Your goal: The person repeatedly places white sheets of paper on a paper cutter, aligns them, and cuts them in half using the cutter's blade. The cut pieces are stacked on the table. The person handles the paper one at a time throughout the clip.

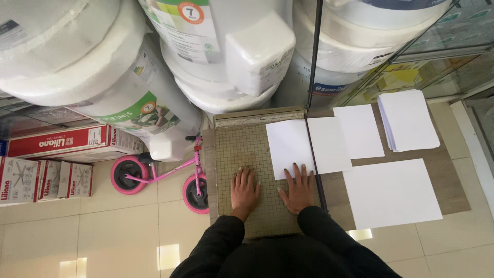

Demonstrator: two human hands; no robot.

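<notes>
Looking down from my head camera, I have both hands flat on the gridded board of a paper cutter (242,154), which sits on a brown counter (447,185). My left hand (245,187) lies palm down on the bare grid, fingers spread a little and holding nothing. My right hand (298,189) is also palm down with the fingers spread, and its fingertips rest on the lower edge of a white sheet (288,146) that lies across the cutter, running under the raised black blade arm (313,92) and out onto the counter on the far side. The blade arm stands up towards me from the board's right edge. To the right of the cutter, on the counter, lie a smaller white sheet (358,131), a larger white sheet (391,193) nearer to me, and a neat stack of white paper (409,121) further off near the glass case (453,46). Beyond the counter stand big white plastic-wrapped appliances (128,77). Down on the tiled floor to my left I see a pink balance bike (154,177) and red and white cardboard boxes (56,154). My black sleeves (267,247) fill the bottom of the view
</notes>
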